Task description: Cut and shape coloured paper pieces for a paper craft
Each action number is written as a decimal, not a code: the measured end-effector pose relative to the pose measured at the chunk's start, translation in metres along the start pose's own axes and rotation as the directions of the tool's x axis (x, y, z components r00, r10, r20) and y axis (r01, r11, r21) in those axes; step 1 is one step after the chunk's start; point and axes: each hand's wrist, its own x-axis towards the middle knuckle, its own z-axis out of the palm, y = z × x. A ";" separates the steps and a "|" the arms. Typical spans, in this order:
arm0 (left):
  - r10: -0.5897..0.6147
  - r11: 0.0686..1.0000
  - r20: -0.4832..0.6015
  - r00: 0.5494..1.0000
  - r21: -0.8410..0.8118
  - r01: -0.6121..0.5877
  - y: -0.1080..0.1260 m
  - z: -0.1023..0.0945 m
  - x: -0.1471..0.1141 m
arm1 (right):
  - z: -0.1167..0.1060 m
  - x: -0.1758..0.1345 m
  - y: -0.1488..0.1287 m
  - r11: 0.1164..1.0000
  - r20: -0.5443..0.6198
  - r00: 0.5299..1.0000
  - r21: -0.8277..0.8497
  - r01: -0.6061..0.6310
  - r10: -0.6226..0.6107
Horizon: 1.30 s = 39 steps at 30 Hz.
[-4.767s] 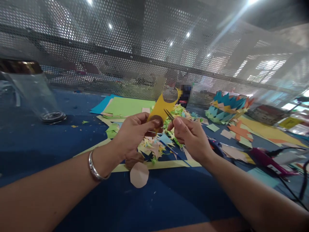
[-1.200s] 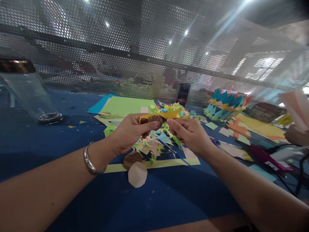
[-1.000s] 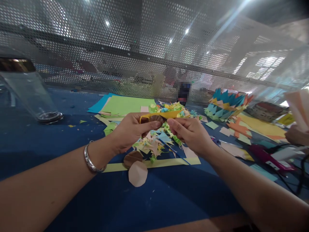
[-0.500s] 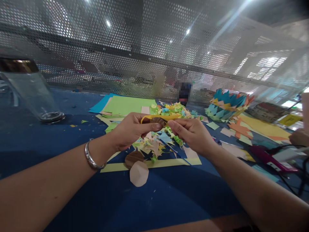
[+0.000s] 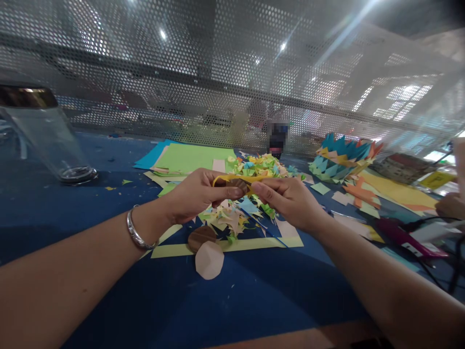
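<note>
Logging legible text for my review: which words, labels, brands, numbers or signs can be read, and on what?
No text can be read.
Yellow patch at far right: any print too blurred.
Pale marks on the magenta tool: too blurred.
Dark object at back: mostly pixelated, unreadable.

Two round brown discs [image 5: 200, 237], one in the left fingers [image 5: 232, 192], one below; one yellow paper piece [image 5: 258, 179] between both hands' fingers; one pale-pink many-sided paper piece [image 5: 209, 261] below; one gold-lidded clear jar [image 5: 47, 140] far left; scraps [image 5: 228, 215] underneath, uncountable.
</note>
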 end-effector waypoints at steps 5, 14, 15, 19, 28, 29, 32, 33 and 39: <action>-0.011 1.000 -0.036 0.999 0.009 0.012 -0.005 -0.003 0.003 | -0.008 0.001 0.003 0.999 0.085 0.996 0.040 -0.024 0.021; -0.038 0.993 -0.005 0.999 0.113 0.039 0.002 0.007 -0.001 | 0.010 0.002 0.002 0.992 -0.070 0.997 0.126 -0.017 0.026; -0.026 0.994 0.026 0.999 0.111 0.023 0.003 0.008 -0.002 | 0.012 0.002 0.002 0.989 -0.060 0.998 0.149 -0.024 0.033; -0.009 0.996 0.077 0.997 0.090 0.002 0.002 0.012 -0.002 | 0.017 0.001 0.003 0.973 -0.022 0.999 0.231 -0.026 0.032; -0.044 0.970 -0.163 0.986 -0.243 0.004 -0.007 0.021 -0.001 | 0.018 0.004 0.001 0.952 -0.256 0.967 0.300 0.063 0.016; -0.041 0.958 -0.187 0.982 -0.286 -0.014 -0.007 0.023 -0.001 | 0.018 0.004 0.001 0.950 -0.267 0.964 0.305 0.070 0.014; -0.042 0.931 -0.221 0.974 -0.362 -0.042 -0.005 0.031 -0.002 | 0.018 0.003 -0.002 0.942 -0.275 0.962 0.321 0.098 -0.007; -0.041 0.931 -0.220 0.975 -0.362 -0.043 -0.004 0.033 -0.003 | 0.018 0.002 -0.002 0.936 -0.271 0.962 0.337 0.102 -0.007; -0.053 0.942 -0.266 0.962 -0.333 -0.040 -0.002 0.028 -0.001 | 0.017 -0.001 -0.001 0.878 -0.146 0.984 0.479 -0.024 0.106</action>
